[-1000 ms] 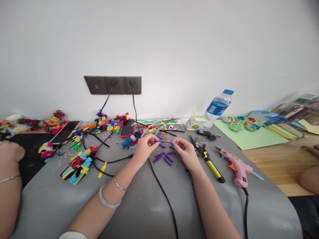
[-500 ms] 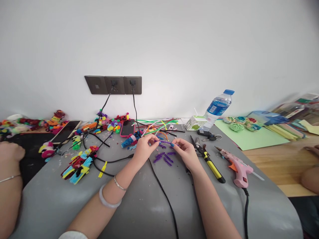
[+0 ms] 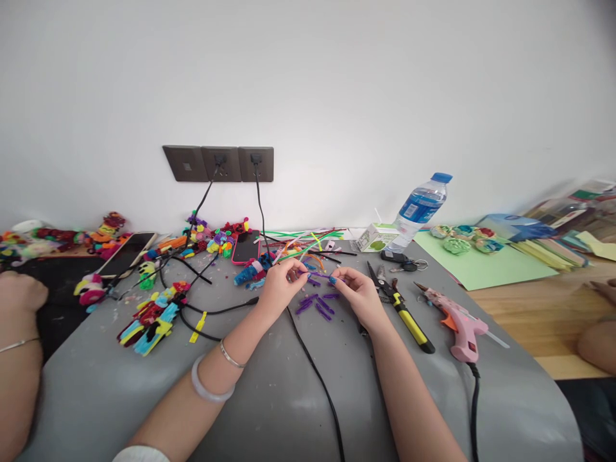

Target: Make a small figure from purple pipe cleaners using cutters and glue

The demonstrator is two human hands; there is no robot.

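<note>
Between my two hands a thin purple pipe cleaner (image 3: 318, 274) is stretched roughly level above the grey table. My left hand (image 3: 283, 284) pinches its left end between thumb and forefinger. At the other end, my right hand (image 3: 355, 292) closes thumb and fingers on it. Just below, several short purple pipe cleaner pieces (image 3: 323, 310) lie on the table, some folded. Behind my hands sits a loose pile of long coloured pipe cleaners (image 3: 308, 239). Yellow-handled pliers (image 3: 409, 321) lie to the right of my right hand.
A pink glue gun (image 3: 464, 330), car keys (image 3: 410, 264), a drink carton (image 3: 378, 238) and a tilted water bottle (image 3: 418, 215) stand or lie rightward. Black cables (image 3: 312, 366) cross the table. Colourful pipe cleaner figures (image 3: 154, 317) lie left. Other people's arms (image 3: 19, 359) show at both sides.
Almost nothing differs. Both hands keep their places, and the purple pipe cleaner between them looks slightly more twisted or kinked than before.
</note>
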